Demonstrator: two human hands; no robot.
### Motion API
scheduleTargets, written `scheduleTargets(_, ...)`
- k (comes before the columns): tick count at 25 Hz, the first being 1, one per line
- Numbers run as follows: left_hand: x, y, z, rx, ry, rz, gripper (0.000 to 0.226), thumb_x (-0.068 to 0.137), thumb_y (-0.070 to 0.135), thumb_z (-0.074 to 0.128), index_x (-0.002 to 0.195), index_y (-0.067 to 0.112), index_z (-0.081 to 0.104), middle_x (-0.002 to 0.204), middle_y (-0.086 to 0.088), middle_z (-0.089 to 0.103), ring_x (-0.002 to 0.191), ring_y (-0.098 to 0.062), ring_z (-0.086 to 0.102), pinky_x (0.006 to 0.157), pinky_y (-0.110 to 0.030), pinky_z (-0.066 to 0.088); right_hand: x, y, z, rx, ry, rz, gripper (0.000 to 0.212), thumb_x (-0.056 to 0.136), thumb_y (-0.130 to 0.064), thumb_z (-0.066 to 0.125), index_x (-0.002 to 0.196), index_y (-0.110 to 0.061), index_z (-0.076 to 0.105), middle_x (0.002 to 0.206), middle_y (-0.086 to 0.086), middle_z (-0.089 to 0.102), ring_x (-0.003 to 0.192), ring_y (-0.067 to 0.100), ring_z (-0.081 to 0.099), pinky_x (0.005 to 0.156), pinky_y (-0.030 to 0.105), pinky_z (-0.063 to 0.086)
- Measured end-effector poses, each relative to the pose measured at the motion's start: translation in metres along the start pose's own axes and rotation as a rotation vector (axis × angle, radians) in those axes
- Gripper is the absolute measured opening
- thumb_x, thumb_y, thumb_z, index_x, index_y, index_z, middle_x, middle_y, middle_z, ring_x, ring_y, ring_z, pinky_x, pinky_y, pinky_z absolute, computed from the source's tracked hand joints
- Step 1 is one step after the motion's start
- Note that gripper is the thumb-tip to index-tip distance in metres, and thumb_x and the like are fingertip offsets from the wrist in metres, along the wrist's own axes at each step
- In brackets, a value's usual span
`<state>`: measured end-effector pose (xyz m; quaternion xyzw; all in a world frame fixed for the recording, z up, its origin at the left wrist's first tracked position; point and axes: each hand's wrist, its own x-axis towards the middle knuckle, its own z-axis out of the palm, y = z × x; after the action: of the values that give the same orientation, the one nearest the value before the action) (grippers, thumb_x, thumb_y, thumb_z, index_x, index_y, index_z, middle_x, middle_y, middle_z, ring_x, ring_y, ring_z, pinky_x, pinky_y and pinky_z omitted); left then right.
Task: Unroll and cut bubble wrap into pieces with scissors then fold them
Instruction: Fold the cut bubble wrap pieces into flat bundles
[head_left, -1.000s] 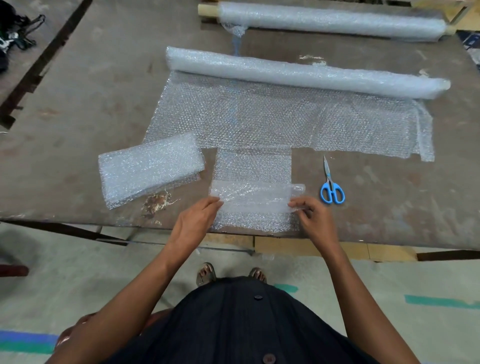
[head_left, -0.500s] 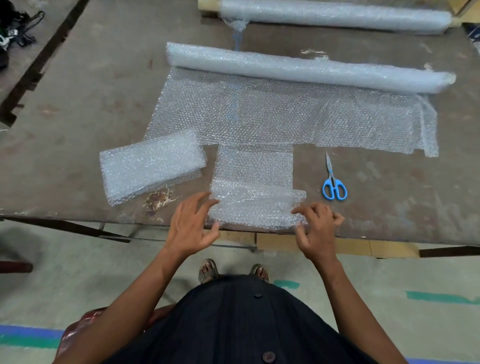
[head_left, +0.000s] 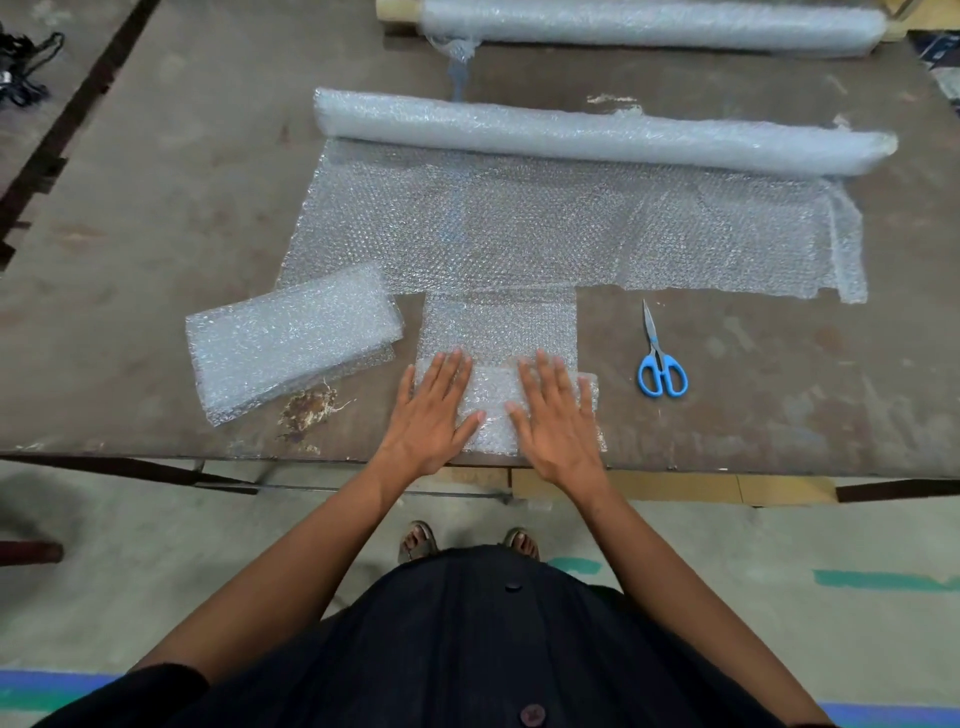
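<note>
From the head view, both hands lie flat on a cut piece of bubble wrap (head_left: 501, 338) at the near edge of the brown table (head_left: 156, 249). The left hand (head_left: 434, 410) and the right hand (head_left: 556, 415) press its folded near part down, fingers straight and slightly spread, holding nothing. Left of it, a folded stack of bubble wrap (head_left: 291, 338) rests on the table. Blue-handled scissors (head_left: 658, 358) lie closed just right of the piece, apart from it. Behind, the unrolled sheet (head_left: 545, 228) spreads out from a bubble wrap roll (head_left: 597, 130). A second roll (head_left: 649, 23) lies at the far edge.
</note>
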<state>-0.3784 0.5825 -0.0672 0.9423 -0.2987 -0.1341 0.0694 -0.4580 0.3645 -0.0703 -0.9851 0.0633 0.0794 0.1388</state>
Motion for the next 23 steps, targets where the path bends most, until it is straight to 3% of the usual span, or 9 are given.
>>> scheduleTargets(2, 0.005, -0.009, -0.011, -0.034, -0.015, 0.0, 0.091, 0.104, 0.076, 0.022, 0.169, 0.024, -0.013, 0.177, 0.0, -0.004, 0.164, -0.02, -0.005, 0.129, -0.061, -0.007, 0.009, 0.025, -0.013, 0.013, 0.004, 0.108, 0.071, 0.11, -0.067, 0.008, 0.169, -0.033, -0.012, 0.176, 0.001, -0.023, 0.163, 0.024, -0.02, 0.127, 0.058, -0.014)
scheduleTargets(3, 0.009, -0.013, -0.018, -0.05, -0.011, 0.009, 0.094, 0.101, 0.079, 0.028, 0.17, 0.024, -0.006, 0.171, -0.003, 0.012, 0.16, -0.021, 0.011, 0.128, -0.064, 0.0, 0.012, 0.035, -0.019, 0.057, 0.01, 0.131, 0.07, 0.111, -0.064, 0.015, 0.171, -0.032, -0.001, 0.178, 0.002, -0.011, 0.165, 0.026, -0.009, 0.126, 0.061, -0.011)
scheduleTargets(6, 0.023, -0.023, -0.033, -0.078, 0.015, 0.034, 0.091, 0.093, 0.086, 0.04, 0.163, 0.029, 0.031, 0.133, -0.001, 0.038, 0.129, -0.018, 0.041, 0.118, -0.059, 0.023, 0.013, 0.055, -0.033, 0.118, 0.103, 0.059, 0.057, 0.106, -0.058, 0.049, 0.156, -0.032, 0.044, 0.15, 0.004, 0.046, 0.144, 0.025, 0.043, 0.117, 0.061, 0.023)
scheduleTargets(9, 0.035, -0.03, -0.039, -0.139, 0.042, 0.036, 0.056, 0.09, 0.073, 0.063, 0.132, 0.036, 0.059, 0.114, 0.007, 0.04, 0.109, -0.009, 0.038, 0.114, -0.052, 0.032, 0.016, 0.058, -0.042, 0.125, 0.104, 0.074, 0.043, 0.095, -0.059, 0.068, 0.131, -0.035, 0.063, 0.123, -0.005, 0.053, 0.123, 0.018, 0.048, 0.108, 0.055, 0.028)
scheduleTargets(12, 0.035, -0.033, -0.04, -0.3, 0.076, 0.105, 0.029, 0.089, 0.051, 0.077, 0.106, 0.032, 0.063, 0.108, 0.008, 0.051, 0.1, -0.011, 0.049, 0.104, -0.048, 0.048, 0.021, 0.056, -0.051, 0.27, 0.075, 0.092, 0.022, 0.089, -0.055, 0.077, 0.098, -0.039, 0.065, 0.101, -0.014, 0.056, 0.106, 0.012, 0.053, 0.105, 0.053, 0.033)
scheduleTargets(14, 0.029, -0.031, -0.041, -0.421, 0.089, 0.154, 0.022, 0.095, 0.043, 0.075, 0.102, 0.027, 0.061, 0.102, 0.008, 0.061, 0.093, -0.011, 0.058, 0.09, -0.045, 0.056, 0.017, 0.054, -0.06, 0.475, 0.064, 0.049, 0.019, 0.09, -0.046, 0.078, 0.09, -0.034, 0.063, 0.093, -0.014, 0.062, 0.094, 0.01, 0.059, 0.095, 0.048, 0.044)
scheduleTargets(16, 0.02, -0.028, -0.041, -0.488, 0.105, 0.144, 0.022, 0.102, 0.045, 0.067, 0.106, 0.026, 0.056, 0.098, 0.009, 0.065, 0.09, -0.011, 0.064, 0.083, -0.043, 0.058, 0.011, 0.049, -0.071, 0.734, -0.012, 0.079, 0.017, 0.092, -0.036, 0.08, 0.091, -0.027, 0.065, 0.093, -0.01, 0.071, 0.091, 0.006, 0.065, 0.085, 0.037, 0.05)
scheduleTargets(19, 0.005, -0.027, -0.044, -0.577, 0.171, 0.078, 0.026, 0.102, 0.049, 0.066, 0.112, 0.027, 0.054, 0.107, 0.007, 0.069, 0.097, -0.013, 0.068, 0.083, -0.036, 0.059, 0.005, 0.046, -0.078, 1.037, -0.091, 0.178, 0.018, 0.091, -0.027, 0.083, 0.1, -0.018, 0.07, 0.102, -0.002, 0.076, 0.095, 0.011, 0.068, 0.088, 0.034, 0.052)
scheduleTargets(23, -0.013, -0.019, -0.046, -1.028, 0.309, -0.248, 0.037, 0.094, 0.052, 0.077, 0.12, 0.032, 0.061, 0.113, 0.007, 0.072, 0.083, -0.018, 0.075, 0.07, -0.036, 0.063, 0.001, 0.048, -0.089, 1.385, -0.216, 0.284, 0.029, 0.095, -0.012, 0.075, 0.124, -0.009, 0.072, 0.112, 0.005, 0.08, 0.1, 0.017, 0.074, 0.085, 0.027, 0.056)
